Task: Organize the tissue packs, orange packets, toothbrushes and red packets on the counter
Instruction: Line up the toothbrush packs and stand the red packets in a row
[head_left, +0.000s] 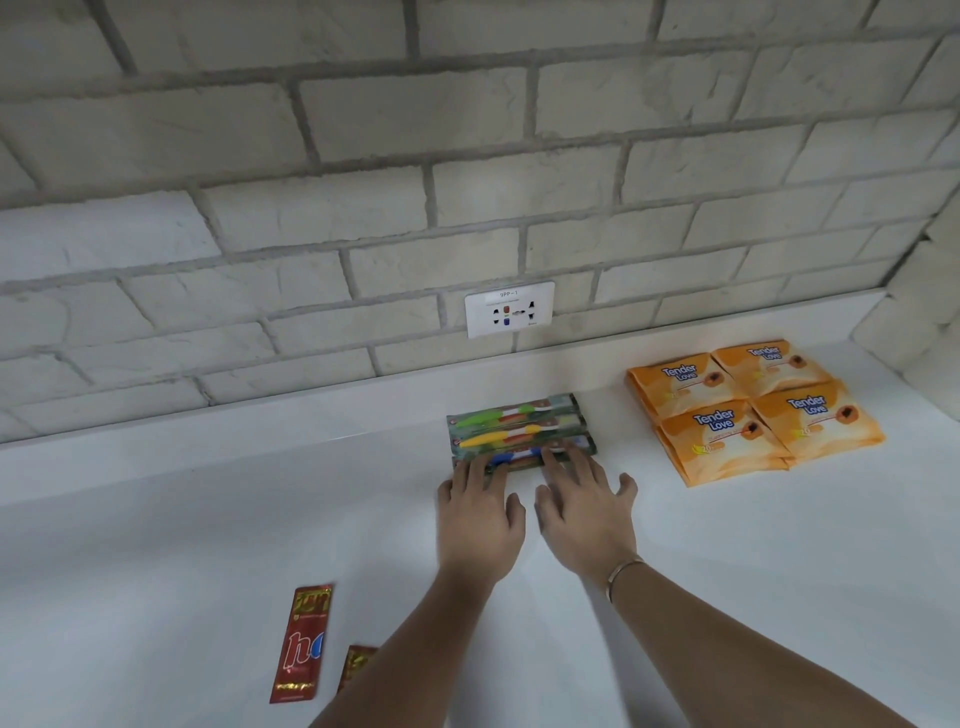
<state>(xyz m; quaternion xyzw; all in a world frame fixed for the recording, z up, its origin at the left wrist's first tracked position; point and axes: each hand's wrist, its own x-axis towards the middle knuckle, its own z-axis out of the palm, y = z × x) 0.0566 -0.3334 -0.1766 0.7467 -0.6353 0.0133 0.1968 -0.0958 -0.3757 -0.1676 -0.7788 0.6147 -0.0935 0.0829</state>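
— Both hands out flat over the white worktop (156, 519), palms down. Left hand (480, 512) and right hand (584, 512) side by side, nearly touching at the thumbs.

— Fingers?

— Spread wide on both, gripping nothing. Fingertips of each resting on the near edge of the packaged toothbrushes (519, 428), pressed against the closest pack. Thin bracelet (621, 571) on the right wrist.

— And the toothbrushes themselves?

— Lined up in a tight row in the middle of the worktop, close to the low ledge under the brick wall (363, 156). Long sides touching, lying crosswise. Green handle farthest back, yellow next, blue nearest the hands. Possibly a fourth pack under the fingers; cannot tell.

— Orange packets?

— Four orange packets (753, 408), off to the right of the toothbrushes and apart from them. Set two by two, edges overlapping slightly, "Tender Love" printed on each. Near the right corner where the wall turns.

— Red packets?

— One long red packet (301, 644) at the near left, lying flat, well apart from everything else. A second red packet (356, 665) just beside it, mostly hidden behind the left forearm.

— Anything on the wall?

— White socket plate (509, 309) just above the ledge, directly behind the toothbrushes.
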